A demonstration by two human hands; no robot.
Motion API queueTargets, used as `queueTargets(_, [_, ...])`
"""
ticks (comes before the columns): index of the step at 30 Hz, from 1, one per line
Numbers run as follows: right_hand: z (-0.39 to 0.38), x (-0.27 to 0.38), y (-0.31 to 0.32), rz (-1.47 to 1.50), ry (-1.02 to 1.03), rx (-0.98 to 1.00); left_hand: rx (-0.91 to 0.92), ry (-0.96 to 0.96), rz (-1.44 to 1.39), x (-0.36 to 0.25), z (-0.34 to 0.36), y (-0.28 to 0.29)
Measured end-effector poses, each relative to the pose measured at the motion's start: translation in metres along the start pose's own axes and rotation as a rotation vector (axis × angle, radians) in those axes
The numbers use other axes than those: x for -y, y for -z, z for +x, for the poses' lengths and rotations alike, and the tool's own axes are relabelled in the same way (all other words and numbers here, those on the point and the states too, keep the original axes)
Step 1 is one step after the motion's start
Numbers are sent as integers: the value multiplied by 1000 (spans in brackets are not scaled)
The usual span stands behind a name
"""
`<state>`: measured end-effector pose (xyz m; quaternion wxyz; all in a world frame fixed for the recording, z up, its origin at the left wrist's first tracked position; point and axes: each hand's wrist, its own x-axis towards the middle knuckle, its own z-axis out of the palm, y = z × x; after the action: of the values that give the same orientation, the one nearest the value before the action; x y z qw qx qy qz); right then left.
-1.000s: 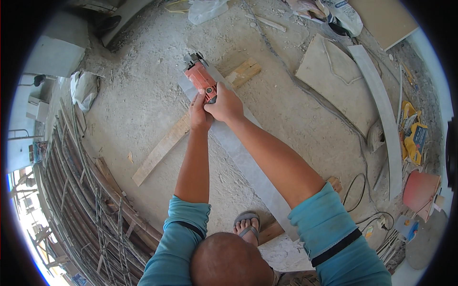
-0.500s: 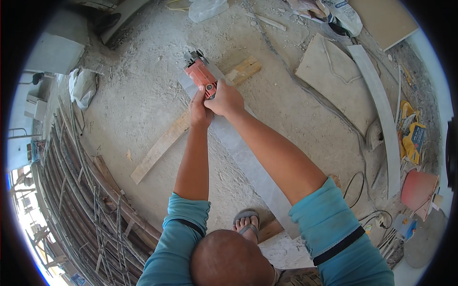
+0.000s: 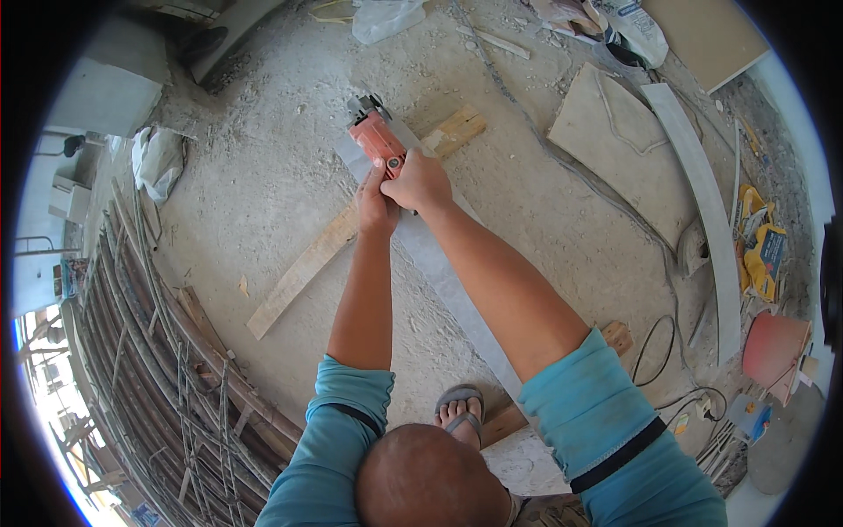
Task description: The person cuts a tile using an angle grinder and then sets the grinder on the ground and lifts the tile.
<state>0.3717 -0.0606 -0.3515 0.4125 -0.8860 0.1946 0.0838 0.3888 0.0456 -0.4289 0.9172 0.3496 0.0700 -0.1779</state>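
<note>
Red power tool (image 3: 378, 139), count 1, sits over the far end of a long grey strip (image 3: 457, 294) on the dusty floor (image 3: 536, 220). Two hands, both clamped on the tool's near end: left hand (image 3: 378, 209) on the left, right hand (image 3: 423, 183) just beside it, touching. Tool's dark metal head (image 3: 366, 107) points far and slightly left; long axis runs far-left to near-right, roughly along the strip. Can't tell if the head touches the strip.

Wood shows on both sides of the strip: pale board (image 3: 299, 277) left, wood piece (image 3: 455, 130) far right; one length or two, can't tell. Also: 1 second grey strip (image 3: 702, 202) at right, 1 broad flat slab (image 3: 610, 145) left of it, 1 red bucket (image 3: 774, 350) near right, 1 sandalled foot (image 3: 461, 409) near, many long pipes (image 3: 167, 351) left, too overlapped to count.

Writing: print on yellow-and-blue packaging (image 3: 764, 255) right and white sack (image 3: 643, 33) far right; too small to read reliably.
</note>
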Motion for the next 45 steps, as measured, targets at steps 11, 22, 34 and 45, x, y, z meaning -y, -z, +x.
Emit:
queueTargets(11, [2, 1, 4, 12, 2, 37, -46, -27, 15, 0, 0, -3])
queueTargets(22, [0, 4, 8, -7, -51, 88, -53, -23, 21, 1, -1, -3])
queueTargets(34, [-1, 8, 12, -8, -34, 101, -33, -17, 97, 1, 2, 3])
queueTargets(45, [0, 9, 13, -31, -65, 121, -48, -18, 98, 2, 2, 2])
